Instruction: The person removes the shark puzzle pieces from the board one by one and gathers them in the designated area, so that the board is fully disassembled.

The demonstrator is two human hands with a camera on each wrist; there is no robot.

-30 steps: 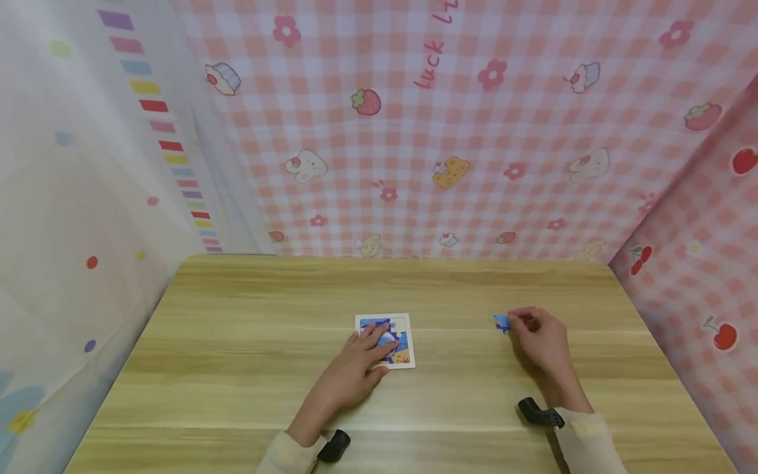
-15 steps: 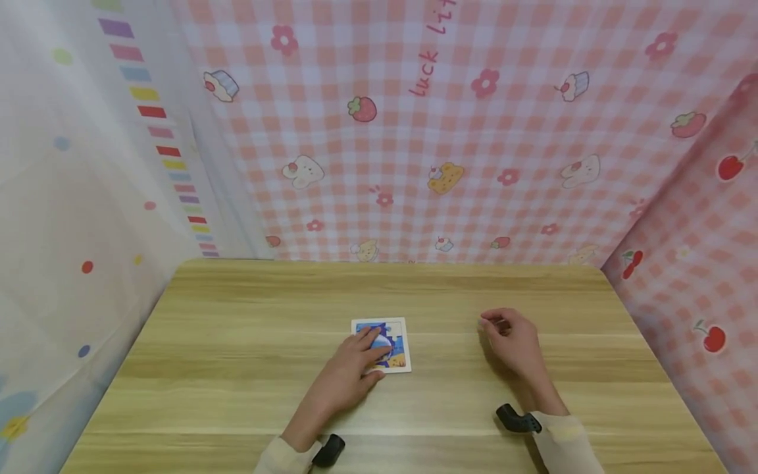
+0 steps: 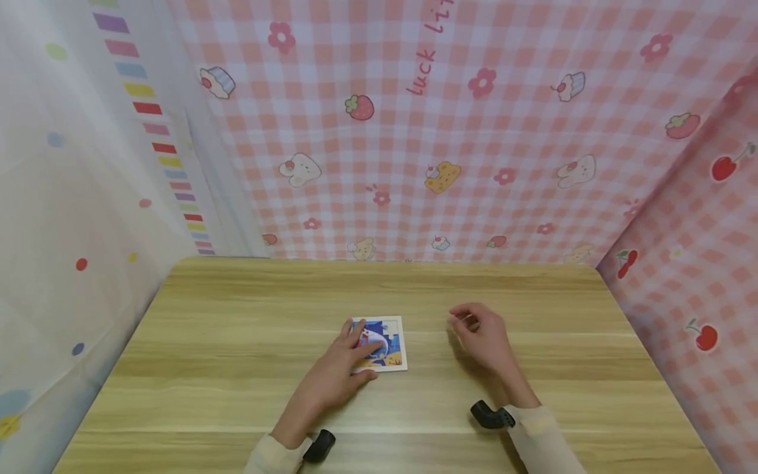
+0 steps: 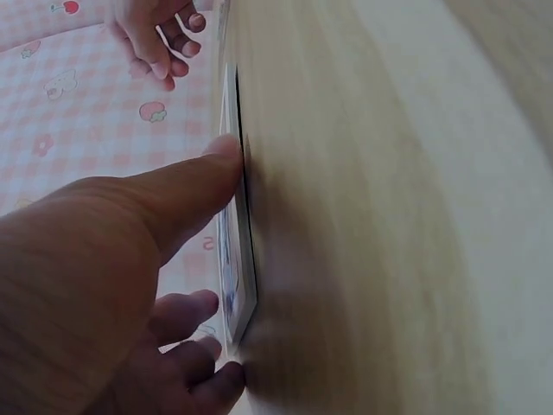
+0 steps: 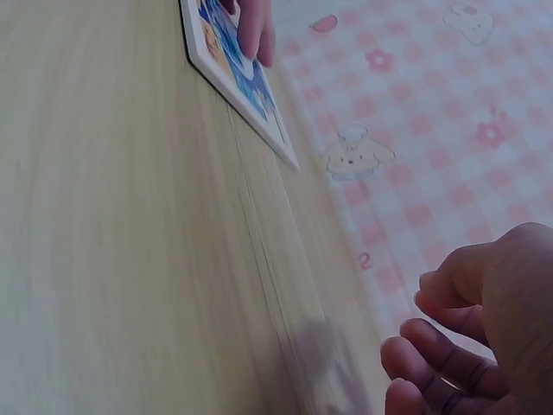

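Note:
A small square jigsaw puzzle (image 3: 393, 359) with a white frame and a blue picture lies on the table, a pale piece-shaped gap at its upper right. My left hand (image 3: 337, 368) rests over its left side with spread fingers; in the left wrist view the thumb (image 4: 194, 186) touches the near edge. To the right of the puzzle, my right hand (image 3: 482, 336) is held just over the table. Its thumb and forefinger are pinched together in the right wrist view (image 5: 458, 285). The blue puzzle piece seen there earlier is hidden by the fingers now.
The wooden table (image 3: 237, 368) reaches back to a pink checked cloth (image 3: 331, 138). A white dotted cloth (image 3: 71, 197) hangs at the left and another checked cloth (image 3: 681, 276) at the right. Black devices (image 3: 493, 415) sit on both wrists.
My right hand has moved left toward the puzzle, and the blue piece at its fingertips has gone from sight. My left fingers have slid slightly left, uncovering more of the picture.

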